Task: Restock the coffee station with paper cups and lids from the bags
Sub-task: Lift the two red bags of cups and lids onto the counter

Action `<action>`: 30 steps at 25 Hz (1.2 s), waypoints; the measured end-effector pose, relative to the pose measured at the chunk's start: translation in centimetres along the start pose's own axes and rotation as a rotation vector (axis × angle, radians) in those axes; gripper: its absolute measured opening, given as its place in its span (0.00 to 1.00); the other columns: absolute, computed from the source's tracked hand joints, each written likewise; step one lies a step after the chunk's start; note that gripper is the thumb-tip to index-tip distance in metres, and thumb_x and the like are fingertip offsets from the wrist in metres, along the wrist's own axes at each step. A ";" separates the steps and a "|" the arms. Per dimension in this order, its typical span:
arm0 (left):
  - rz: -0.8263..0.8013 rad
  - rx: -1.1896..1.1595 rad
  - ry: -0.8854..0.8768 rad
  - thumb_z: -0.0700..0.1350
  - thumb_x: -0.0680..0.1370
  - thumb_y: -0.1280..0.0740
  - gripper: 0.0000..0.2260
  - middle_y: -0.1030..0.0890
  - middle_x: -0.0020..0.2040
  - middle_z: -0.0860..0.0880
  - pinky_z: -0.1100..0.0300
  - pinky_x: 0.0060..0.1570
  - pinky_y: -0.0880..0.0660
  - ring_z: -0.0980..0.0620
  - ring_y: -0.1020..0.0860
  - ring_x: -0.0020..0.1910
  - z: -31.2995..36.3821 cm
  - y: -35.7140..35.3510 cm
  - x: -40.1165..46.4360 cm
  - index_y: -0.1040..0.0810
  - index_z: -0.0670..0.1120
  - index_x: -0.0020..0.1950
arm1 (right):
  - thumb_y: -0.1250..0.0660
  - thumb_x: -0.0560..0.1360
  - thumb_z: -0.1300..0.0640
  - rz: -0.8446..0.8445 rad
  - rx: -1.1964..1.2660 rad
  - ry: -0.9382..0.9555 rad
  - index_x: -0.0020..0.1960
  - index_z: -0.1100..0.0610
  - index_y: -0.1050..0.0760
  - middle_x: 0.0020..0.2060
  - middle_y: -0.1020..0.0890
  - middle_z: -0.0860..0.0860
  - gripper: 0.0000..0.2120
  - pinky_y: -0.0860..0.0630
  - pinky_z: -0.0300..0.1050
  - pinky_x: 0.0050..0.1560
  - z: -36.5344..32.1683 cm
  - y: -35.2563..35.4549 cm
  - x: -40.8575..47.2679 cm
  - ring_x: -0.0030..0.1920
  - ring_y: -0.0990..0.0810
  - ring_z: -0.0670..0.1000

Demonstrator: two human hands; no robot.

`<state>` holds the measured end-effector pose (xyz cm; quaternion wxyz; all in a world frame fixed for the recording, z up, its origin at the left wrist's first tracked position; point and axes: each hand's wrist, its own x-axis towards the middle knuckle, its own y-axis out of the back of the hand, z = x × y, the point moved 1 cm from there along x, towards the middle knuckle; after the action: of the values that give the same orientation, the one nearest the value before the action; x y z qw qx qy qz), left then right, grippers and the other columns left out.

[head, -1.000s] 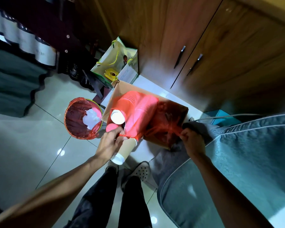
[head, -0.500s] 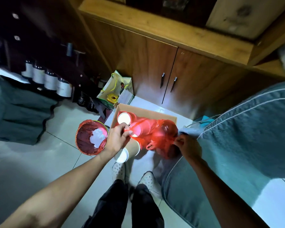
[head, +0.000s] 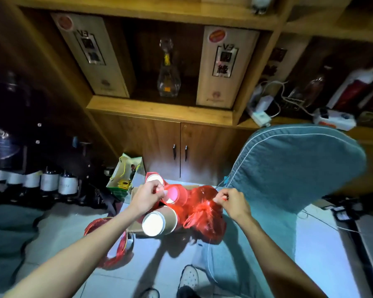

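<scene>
A translucent red plastic bag [head: 205, 209] hangs in the air between my two hands, above the floor. Stacks of paper cups lie inside it, their white rims showing through the red [head: 170, 195]. One brown stack of paper cups [head: 159, 220] sticks out of the bag's left end, its white open end facing me. My left hand [head: 148, 196] grips the bag's left edge by the cups. My right hand [head: 233, 200] pinches the bag's right edge. No lids are visible.
A cardboard box [head: 135, 193] sits on the floor under the bag. A red-lined bin [head: 116, 254] stands lower left, a green gift bag [head: 125, 177] behind. A grey padded chair [head: 293, 168] is at right. Wooden cabinet doors [head: 180, 151] and shelves with bottles rise ahead.
Both hands have lifted the red bag of cups up off the cardboard box. The view has tilted upward, so the shelves above the cabinet now show.
</scene>
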<state>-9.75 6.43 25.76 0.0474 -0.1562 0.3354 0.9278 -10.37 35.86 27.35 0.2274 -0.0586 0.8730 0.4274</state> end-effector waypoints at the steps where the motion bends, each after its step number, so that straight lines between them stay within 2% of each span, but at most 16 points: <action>1: -0.012 0.005 -0.032 0.47 0.75 0.28 0.08 0.21 0.34 0.54 0.51 0.45 0.25 0.51 0.22 0.37 0.9 0.7 -0.1 0.24 0.49 0.38 | 0.25 0.72 0.51 0.026 0.021 -0.011 0.33 0.45 0.23 0.40 0.15 0.47 0.11 0.26 0.43 0.45 -0.2 0.7 -1.3 0.48 0.17 0.53; 4: -0.026 0.006 -0.116 0.47 0.74 0.27 0.08 0.17 0.36 0.51 0.51 0.48 0.24 0.50 0.19 0.40 3.9 2.5 -0.3 0.23 0.48 0.37 | 0.25 0.71 0.51 0.101 0.062 -0.031 0.33 0.46 0.23 0.37 0.16 0.45 0.11 0.24 0.44 0.47 -0.9 2.4 -4.9 0.46 0.17 0.52; 6: -0.045 -0.010 -0.203 0.46 0.74 0.27 0.07 0.17 0.35 0.52 0.52 0.46 0.23 0.52 0.19 0.38 6.4 3.5 -0.6 0.22 0.48 0.38 | 0.25 0.72 0.51 0.174 0.088 -0.048 0.34 0.47 0.22 0.37 0.16 0.45 0.09 0.26 0.44 0.45 -1.4 4.1 -7.3 0.45 0.17 0.51; 8: -0.081 -0.011 -0.294 0.44 0.75 0.26 0.07 0.18 0.34 0.53 0.56 0.44 0.24 0.56 0.21 0.36 8.8 4.5 -1.9 0.21 0.46 0.38 | 0.26 0.72 0.50 0.272 0.113 -0.063 0.37 0.48 0.21 0.37 0.16 0.44 0.08 0.28 0.42 0.43 -1.9 5.5 -10.3 0.44 0.18 0.49; 10: -0.116 -0.012 -0.353 0.43 0.75 0.27 0.07 0.17 0.34 0.53 0.62 0.43 0.25 0.60 0.21 0.35 10.8 5.0 -2.4 0.21 0.43 0.39 | 0.27 0.72 0.50 0.322 0.103 -0.049 0.37 0.48 0.21 0.37 0.16 0.44 0.07 0.24 0.44 0.44 -2.0 7.0 -12.2 0.44 0.17 0.48; 12: -0.156 -0.027 -0.409 0.42 0.75 0.27 0.07 0.17 0.34 0.53 0.61 0.43 0.25 0.59 0.21 0.34 13.2 5.6 -3.4 0.21 0.43 0.38 | 0.27 0.71 0.50 0.367 0.094 -0.039 0.35 0.46 0.21 0.36 0.15 0.45 0.07 0.20 0.47 0.48 -2.3 8.5 -14.3 0.43 0.15 0.49; 15: -0.256 -0.030 -0.506 0.41 0.75 0.28 0.09 0.19 0.30 0.52 0.60 0.37 0.28 0.58 0.25 0.28 17.7 6.3 -6.1 0.22 0.46 0.35 | 0.26 0.70 0.47 0.515 0.105 -0.074 0.34 0.42 0.22 0.34 0.15 0.45 0.08 0.19 0.50 0.48 -2.2 11.0 -19.2 0.43 0.15 0.50; 17: -0.320 -0.033 -0.576 0.41 0.75 0.28 0.09 0.19 0.30 0.51 0.62 0.35 0.29 0.58 0.26 0.28 20.9 6.2 -8.1 0.22 0.46 0.36 | 0.26 0.72 0.47 0.601 0.095 -0.079 0.34 0.46 0.22 0.35 0.16 0.45 0.09 0.19 0.49 0.48 -2.2 12.8 -22.5 0.43 0.15 0.49; 21: -0.431 -0.035 -0.670 0.42 0.74 0.27 0.11 0.18 0.30 0.50 0.61 0.36 0.28 0.57 0.25 0.28 25.0 3.9 -11.5 0.23 0.49 0.33 | 0.27 0.73 0.48 0.709 0.079 -0.147 0.35 0.47 0.24 0.35 0.18 0.44 0.11 0.23 0.45 0.44 -0.6 15.0 -28.2 0.42 0.17 0.47; 25: -0.588 -0.065 -0.738 0.42 0.71 0.26 0.10 0.18 0.29 0.48 0.61 0.35 0.28 0.54 0.24 0.29 29.7 0.2 -15.9 0.23 0.47 0.32 | 0.27 0.73 0.49 0.813 0.169 -0.209 0.36 0.47 0.23 0.36 0.16 0.46 0.09 0.20 0.43 0.42 4.3 16.9 -34.0 0.39 0.16 0.48; 28: -0.668 -0.046 -0.767 0.38 0.75 0.27 0.11 0.18 0.30 0.48 0.65 0.32 0.30 0.56 0.24 0.28 33.0 -3.6 -19.5 0.21 0.46 0.32 | 0.27 0.75 0.54 0.901 0.174 -0.218 0.38 0.50 0.21 0.37 0.16 0.48 0.08 0.28 0.32 0.36 7.3 18.8 -39.4 0.36 0.21 0.40; 30: -0.718 -0.034 -0.772 0.38 0.75 0.28 0.10 0.18 0.31 0.47 0.66 0.32 0.29 0.56 0.24 0.28 35.2 -6.3 -21.9 0.20 0.44 0.33 | 0.27 0.76 0.52 0.937 0.170 -0.262 0.37 0.50 0.21 0.37 0.16 0.48 0.09 0.28 0.34 0.36 9.8 19.9 -42.5 0.37 0.21 0.42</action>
<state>3.13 34.09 54.54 0.4797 0.0910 0.2036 0.8486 24.93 52.02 55.39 0.1225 0.4133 0.8014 0.4146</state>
